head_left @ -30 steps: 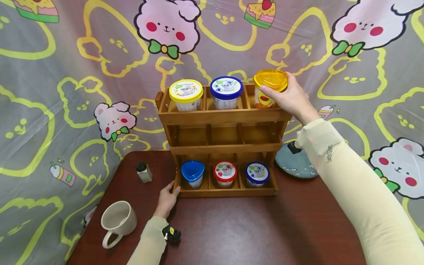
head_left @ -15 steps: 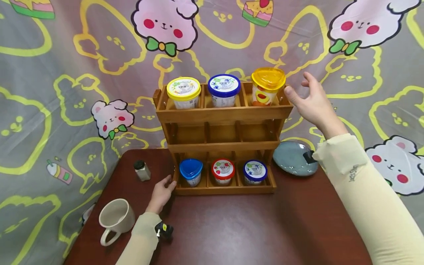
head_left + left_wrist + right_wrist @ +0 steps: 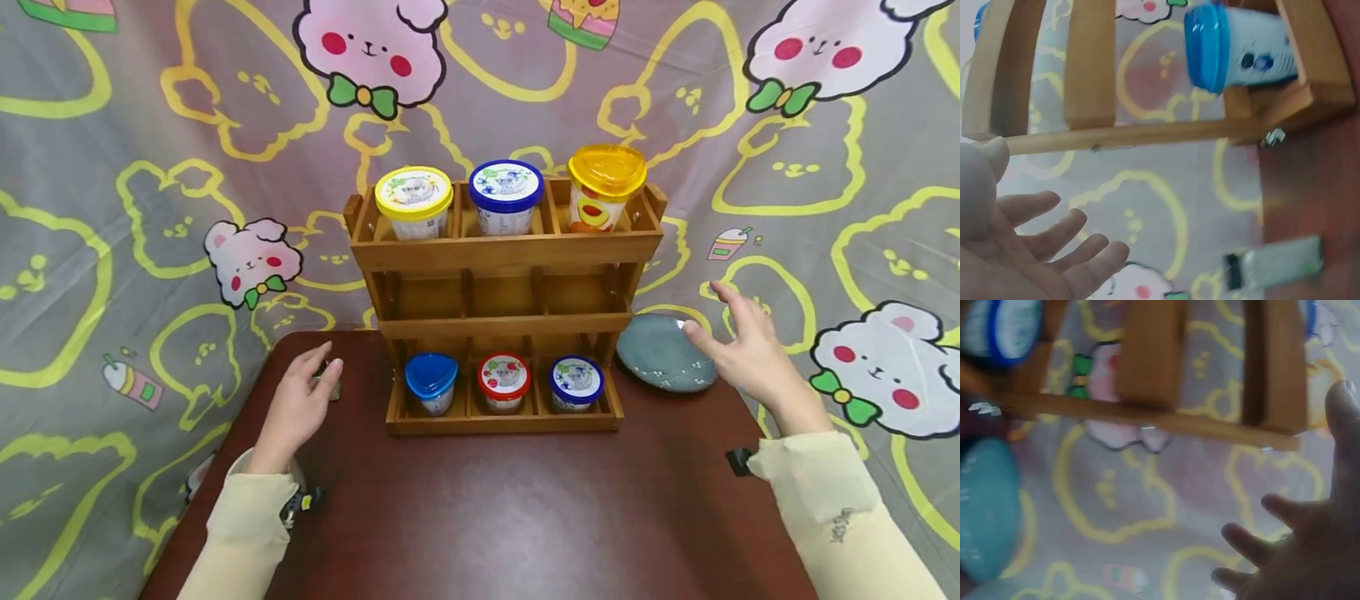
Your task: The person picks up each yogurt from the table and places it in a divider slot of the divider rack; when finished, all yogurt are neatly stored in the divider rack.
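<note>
A three-tier wooden rack (image 3: 506, 248) stands at the back of the table. Its top tier bears a yellow-lidded tub (image 3: 414, 202), a blue-lidded tub (image 3: 506, 197) and a cup with an orange-yellow lid (image 3: 606, 187). On the bottom tier sit a cup with a bright blue lid (image 3: 432, 382), a red-lidded tub (image 3: 504, 382) and another blue-lidded tub (image 3: 576, 382). My left hand (image 3: 296, 410) hovers left of the rack, fingers spread, holding nothing. Right of the rack, my right hand (image 3: 753, 358) is raised with fingers apart, close to the plate.
A blue-grey plate (image 3: 663, 354) lies right of the rack. The small jar (image 3: 1279, 262) with a black cap stands left of it, mostly hidden behind my left hand in the head view. A patterned curtain (image 3: 247, 150) hangs behind the brown table (image 3: 480, 508).
My right hand has let go of the orange-yellow-lidded cup on the top tier and moved down and right. My left hand has left the rack's lower left corner and moved left and up.
</note>
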Available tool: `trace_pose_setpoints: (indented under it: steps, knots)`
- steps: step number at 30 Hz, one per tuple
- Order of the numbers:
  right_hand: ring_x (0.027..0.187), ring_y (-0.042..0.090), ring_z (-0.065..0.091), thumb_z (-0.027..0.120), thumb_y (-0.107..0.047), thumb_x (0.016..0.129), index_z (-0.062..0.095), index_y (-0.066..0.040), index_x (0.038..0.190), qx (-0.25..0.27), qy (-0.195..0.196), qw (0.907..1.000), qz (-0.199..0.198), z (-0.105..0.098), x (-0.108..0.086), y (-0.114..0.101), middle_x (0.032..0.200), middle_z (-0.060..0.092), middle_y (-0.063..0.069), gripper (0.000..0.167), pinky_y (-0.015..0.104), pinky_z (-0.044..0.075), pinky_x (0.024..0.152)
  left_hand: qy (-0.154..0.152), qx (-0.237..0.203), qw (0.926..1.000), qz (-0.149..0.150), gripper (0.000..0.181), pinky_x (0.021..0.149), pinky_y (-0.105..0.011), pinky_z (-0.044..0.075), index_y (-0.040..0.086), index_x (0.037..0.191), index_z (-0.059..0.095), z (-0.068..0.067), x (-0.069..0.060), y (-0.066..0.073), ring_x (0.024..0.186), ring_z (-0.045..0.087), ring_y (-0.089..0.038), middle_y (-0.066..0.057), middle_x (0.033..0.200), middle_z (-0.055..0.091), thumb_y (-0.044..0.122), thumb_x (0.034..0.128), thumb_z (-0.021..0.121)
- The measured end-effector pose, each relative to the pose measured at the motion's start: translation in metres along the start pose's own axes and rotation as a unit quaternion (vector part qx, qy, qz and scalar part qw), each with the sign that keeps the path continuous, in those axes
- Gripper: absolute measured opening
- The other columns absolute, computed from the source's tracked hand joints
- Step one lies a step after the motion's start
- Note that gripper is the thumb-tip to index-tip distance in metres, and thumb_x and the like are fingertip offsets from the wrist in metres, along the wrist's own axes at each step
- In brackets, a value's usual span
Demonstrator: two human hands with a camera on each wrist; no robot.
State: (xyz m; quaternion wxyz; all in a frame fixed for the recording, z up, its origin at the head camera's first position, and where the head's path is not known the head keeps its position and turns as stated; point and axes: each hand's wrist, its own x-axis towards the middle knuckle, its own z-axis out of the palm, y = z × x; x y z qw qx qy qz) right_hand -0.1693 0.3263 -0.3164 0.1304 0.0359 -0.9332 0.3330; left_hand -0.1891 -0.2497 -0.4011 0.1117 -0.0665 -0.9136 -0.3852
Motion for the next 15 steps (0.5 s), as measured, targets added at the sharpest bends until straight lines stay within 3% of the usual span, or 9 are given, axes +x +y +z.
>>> trace_pose_setpoints:
  steps: [3,7,12,15]
  knots:
    - [0.134,0.058,0.019,0.060,-0.038,0.098,0.022,-0.005,0.157,-0.020,-0.009,0.9998,0.001,0.013,-0.018,0.018,0.147,0.027,0.037,0.078,0.075,0.020,0.098,0.012,0.025,0.9992,0.028,0.061,0.098,-0.063,0.039,-0.001,0.150,0.039,-0.010,-0.004,0.005,0.124,0.044,-0.048,-0.029,0.147,0.037,0.040,0.1059,0.043]
    - [0.130,0.060,0.022,0.060,-0.037,0.098,0.023,-0.002,0.155,-0.026,-0.015,0.9995,0.007,0.028,-0.037,0.037,0.145,0.028,0.039,0.076,0.074,0.023,0.095,0.021,0.054,0.9970,0.051,0.058,0.099,-0.066,0.032,-0.004,0.148,0.039,-0.014,-0.008,0.009,0.128,0.036,-0.052,-0.032,0.145,0.038,0.037,0.1067,0.043]
    - [0.128,0.062,0.023,0.062,-0.036,0.098,0.028,0.003,0.152,-0.031,-0.027,0.9991,0.011,0.046,-0.053,0.053,0.143,0.029,0.041,0.075,0.074,0.023,0.096,0.023,0.078,0.9950,0.057,0.059,0.101,-0.067,0.030,-0.005,0.147,0.041,-0.008,-0.013,0.008,0.129,0.034,-0.053,-0.031,0.143,0.040,0.038,0.1059,0.045]
    - [0.126,0.062,0.026,0.064,-0.034,0.097,0.032,0.005,0.149,-0.034,-0.026,0.9991,0.004,0.054,-0.060,0.060,0.140,0.032,0.042,0.074,0.073,0.023,0.096,0.010,0.091,0.9944,0.053,0.062,0.102,-0.067,0.029,-0.003,0.148,0.041,0.000,-0.016,0.006,0.132,0.031,-0.052,-0.029,0.145,0.039,0.040,0.1047,0.047]
